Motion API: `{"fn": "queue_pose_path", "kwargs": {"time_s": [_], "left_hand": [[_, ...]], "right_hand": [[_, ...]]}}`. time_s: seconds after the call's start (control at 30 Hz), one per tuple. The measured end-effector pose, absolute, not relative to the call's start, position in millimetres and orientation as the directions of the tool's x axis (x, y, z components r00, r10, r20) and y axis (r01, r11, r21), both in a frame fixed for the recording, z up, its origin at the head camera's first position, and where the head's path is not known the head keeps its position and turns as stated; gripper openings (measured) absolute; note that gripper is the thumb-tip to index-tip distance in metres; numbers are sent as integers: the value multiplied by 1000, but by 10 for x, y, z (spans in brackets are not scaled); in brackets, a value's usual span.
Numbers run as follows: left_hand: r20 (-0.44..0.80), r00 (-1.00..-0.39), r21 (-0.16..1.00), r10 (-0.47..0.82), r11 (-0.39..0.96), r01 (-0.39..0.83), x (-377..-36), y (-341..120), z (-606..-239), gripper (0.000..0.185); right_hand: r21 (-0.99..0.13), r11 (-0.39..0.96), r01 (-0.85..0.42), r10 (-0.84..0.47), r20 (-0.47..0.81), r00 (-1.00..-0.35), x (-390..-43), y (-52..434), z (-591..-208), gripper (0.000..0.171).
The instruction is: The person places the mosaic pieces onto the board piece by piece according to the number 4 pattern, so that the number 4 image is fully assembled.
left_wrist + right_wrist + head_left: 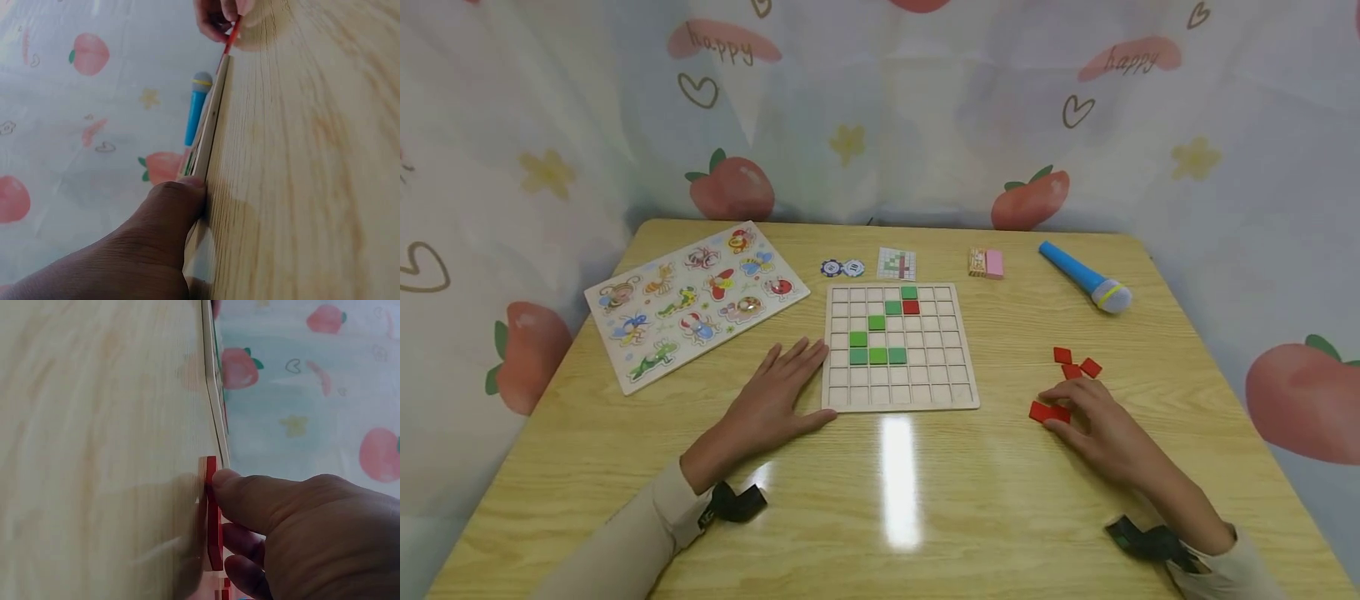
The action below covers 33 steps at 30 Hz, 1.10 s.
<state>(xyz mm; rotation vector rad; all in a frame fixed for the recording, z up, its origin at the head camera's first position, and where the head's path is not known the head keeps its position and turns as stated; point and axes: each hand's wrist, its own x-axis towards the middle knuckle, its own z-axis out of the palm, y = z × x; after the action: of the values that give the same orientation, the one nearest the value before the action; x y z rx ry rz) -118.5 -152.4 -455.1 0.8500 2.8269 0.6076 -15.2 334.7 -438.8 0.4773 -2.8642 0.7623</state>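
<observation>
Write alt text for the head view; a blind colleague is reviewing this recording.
A person's right hand pinches a red tile from a small pile on a wooden table, while the left hand lies flat against a grid board holding green tiles and one red. An insect puzzle and blue microphone lie behind.

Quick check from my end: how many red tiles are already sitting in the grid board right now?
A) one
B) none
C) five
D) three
A: the grid board holds a single red tile near its top, just under a green tile; the other red tiles lie loose on the table by the right hand, which touches one of them.
</observation>
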Motion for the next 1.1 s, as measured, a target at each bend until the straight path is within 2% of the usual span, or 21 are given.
{"fn": "queue_pose_path", "kwargs": {"time_s": [0.7,0.97,1.1], "left_hand": [[-11,-832,429,554,754,497,-1207,-1531,-4558,103],[-8,-834,422,552,758,498,-1203,-1540,-4567,103],[-3,-833,430,553,753,498,-1196,-1545,-4561,103]], "right_hand": [[-369,833,-412,-330,266,-906,-270,3255,-4337,37],[-349,781,-517,-432,296,-852,-660,2995,-4038,38],[-342,772,-536,-467,267,-843,-987,2770,-3915,31]]}}
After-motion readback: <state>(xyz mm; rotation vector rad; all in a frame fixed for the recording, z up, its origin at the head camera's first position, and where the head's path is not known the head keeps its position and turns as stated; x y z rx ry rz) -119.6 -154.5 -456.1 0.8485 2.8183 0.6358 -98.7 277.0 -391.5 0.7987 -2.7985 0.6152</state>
